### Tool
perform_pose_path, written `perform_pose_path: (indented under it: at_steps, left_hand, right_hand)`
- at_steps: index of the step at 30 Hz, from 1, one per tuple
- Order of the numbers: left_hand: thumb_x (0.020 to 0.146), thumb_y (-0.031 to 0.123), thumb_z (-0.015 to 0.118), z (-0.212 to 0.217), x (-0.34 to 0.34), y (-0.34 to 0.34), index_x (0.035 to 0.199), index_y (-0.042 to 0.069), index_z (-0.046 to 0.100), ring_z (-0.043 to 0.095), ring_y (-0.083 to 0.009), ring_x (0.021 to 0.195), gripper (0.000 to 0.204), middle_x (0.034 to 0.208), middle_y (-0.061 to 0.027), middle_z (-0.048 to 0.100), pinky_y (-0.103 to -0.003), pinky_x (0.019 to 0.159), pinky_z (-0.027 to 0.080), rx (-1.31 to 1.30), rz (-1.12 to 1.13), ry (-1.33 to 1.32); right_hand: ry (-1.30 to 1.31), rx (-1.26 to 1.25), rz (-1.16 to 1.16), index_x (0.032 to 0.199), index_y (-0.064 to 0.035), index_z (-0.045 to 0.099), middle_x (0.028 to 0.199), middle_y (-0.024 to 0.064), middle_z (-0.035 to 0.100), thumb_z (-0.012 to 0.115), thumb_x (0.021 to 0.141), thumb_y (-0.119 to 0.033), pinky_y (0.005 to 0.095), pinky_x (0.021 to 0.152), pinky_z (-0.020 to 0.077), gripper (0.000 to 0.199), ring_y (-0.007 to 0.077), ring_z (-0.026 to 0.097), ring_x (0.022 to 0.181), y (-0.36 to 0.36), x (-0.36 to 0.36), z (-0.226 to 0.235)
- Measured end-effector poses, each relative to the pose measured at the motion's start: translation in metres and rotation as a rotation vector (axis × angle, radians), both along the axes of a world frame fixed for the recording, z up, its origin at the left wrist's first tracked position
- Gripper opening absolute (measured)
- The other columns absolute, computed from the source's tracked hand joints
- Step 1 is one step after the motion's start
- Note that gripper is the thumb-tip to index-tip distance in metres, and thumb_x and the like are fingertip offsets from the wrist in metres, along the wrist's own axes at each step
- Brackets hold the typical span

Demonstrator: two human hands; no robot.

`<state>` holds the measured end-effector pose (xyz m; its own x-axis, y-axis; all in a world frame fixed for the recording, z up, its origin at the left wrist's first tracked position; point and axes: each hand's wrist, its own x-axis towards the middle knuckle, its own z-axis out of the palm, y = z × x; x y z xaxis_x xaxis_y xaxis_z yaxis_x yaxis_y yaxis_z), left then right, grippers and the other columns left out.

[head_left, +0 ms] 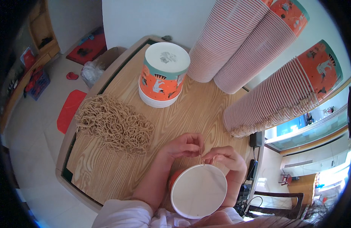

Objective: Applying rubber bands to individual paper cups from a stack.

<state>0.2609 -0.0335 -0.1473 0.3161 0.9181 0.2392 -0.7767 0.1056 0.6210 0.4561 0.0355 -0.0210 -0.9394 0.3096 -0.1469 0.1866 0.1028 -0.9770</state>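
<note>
Paper bucket point(198, 191), orange outside, white inside, sits low at the near table edge against your body, mouth tipped toward the camera. Interior shows bare white; nothing visible inside it.

Your left hand point(182, 146) is over the far rim, fingers curled, thumb and forefinger pinched on a thin tan cord point(201, 159) that meets the bucket's rim. Your right hand point(227, 158) is just beside it, touching the rim, fingers pinched on the same cord. Both hands clenched on the cord, knuckles nearly meeting.

Pile of tan cord loops point(114, 124) lies on the wooden table point(194, 110), left of your hands, well apart from the bucket.

Short stack of matching buckets point(163, 76) stands upside down at the far side of the table, white bases up, contents not visible.

Three long nested stacks point(266, 95) of the same buckets lean along the right; cord ends hang from the nearest stack's rims.
</note>
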Motion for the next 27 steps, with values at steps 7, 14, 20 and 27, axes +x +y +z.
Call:
perform_pose_path:
  at_steps: [7,14,20,27]
  left_hand:
    - [0.085,0.012,0.063,0.005,-0.006,-0.001,0.090,0.006,0.058,0.052,-0.0057,0.065,0.009,0.081,-0.0003,0.060,-0.020,0.054,0.040,0.073,-0.106,0.290]
    - [0.084,0.007,0.065,0.009,-0.014,-0.002,0.089,0.004,0.059,0.057,-0.0088,0.078,0.008,0.084,0.0005,0.060,-0.024,0.069,0.046,-0.007,-0.170,0.333]
    - [0.084,0.009,0.065,0.010,-0.017,-0.003,0.091,0.005,0.058,0.057,-0.0085,0.082,0.011,0.085,0.0002,0.059,-0.024,0.074,0.046,0.068,-0.102,0.375]
    - [0.084,0.011,0.066,0.009,-0.014,-0.002,0.089,0.005,0.057,0.056,-0.0085,0.083,0.012,0.087,-0.0001,0.058,-0.025,0.074,0.046,0.069,-0.120,0.297]
  right_hand:
    - [0.646,-0.505,-0.534,0.091,-0.0074,0.053,0.068,0.0040,0.049,0.061,0.087,-0.013,0.0273,0.060,0.0379,0.011,0.0144,0.046,0.063,-0.011,-0.020,-0.100]
    - [0.766,-0.790,-0.221,0.098,-0.0106,0.059,0.076,0.0096,0.055,0.066,0.085,-0.028,0.0327,0.063,0.0399,0.023,0.0205,0.050,0.067,-0.015,-0.004,-0.151]
    - [0.700,-0.891,-0.124,0.109,-0.0041,0.063,0.101,0.0262,0.063,0.065,0.084,-0.031,0.0458,0.084,0.0480,0.037,0.0381,0.060,0.095,-0.035,0.003,-0.140]
    - [0.827,-0.921,0.044,0.105,0.0034,0.065,0.110,0.0308,0.060,0.068,0.081,-0.027,0.0510,0.091,0.0471,0.039,0.0425,0.059,0.103,-0.026,-0.001,-0.150]
